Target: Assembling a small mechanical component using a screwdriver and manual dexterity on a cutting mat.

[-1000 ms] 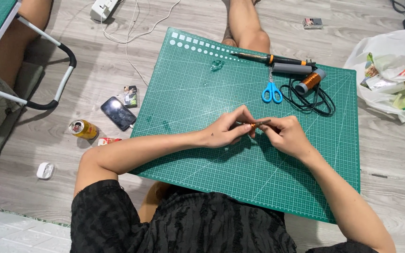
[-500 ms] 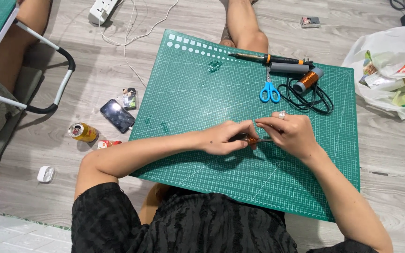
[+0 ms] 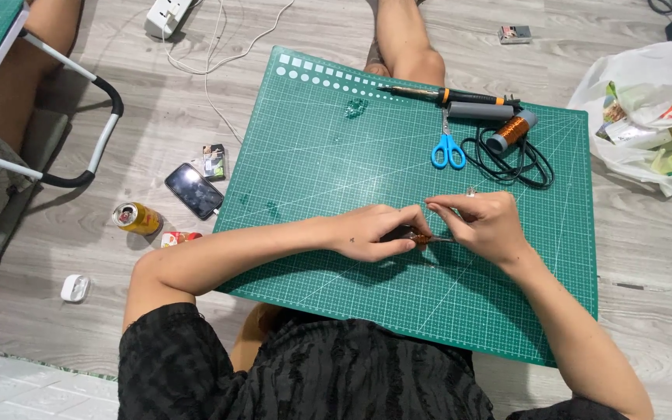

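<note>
Both hands meet over the middle of a green cutting mat on the floor. My left hand grips a small dark piece wound with copper-coloured wire. My right hand pinches the other end of that wire piece with its fingertips; a ring shows on one finger. The piece is mostly hidden between the fingers.
At the mat's far edge lie a soldering iron, blue scissors, a copper wire spool and a coiled black cable. Left of the mat sit a phone, a can and an earbud case. A white bag lies at right.
Both hands have shifted slightly right and toward me on the mat, staying together on the small wire piece. My right fingers have moved up over it.
</note>
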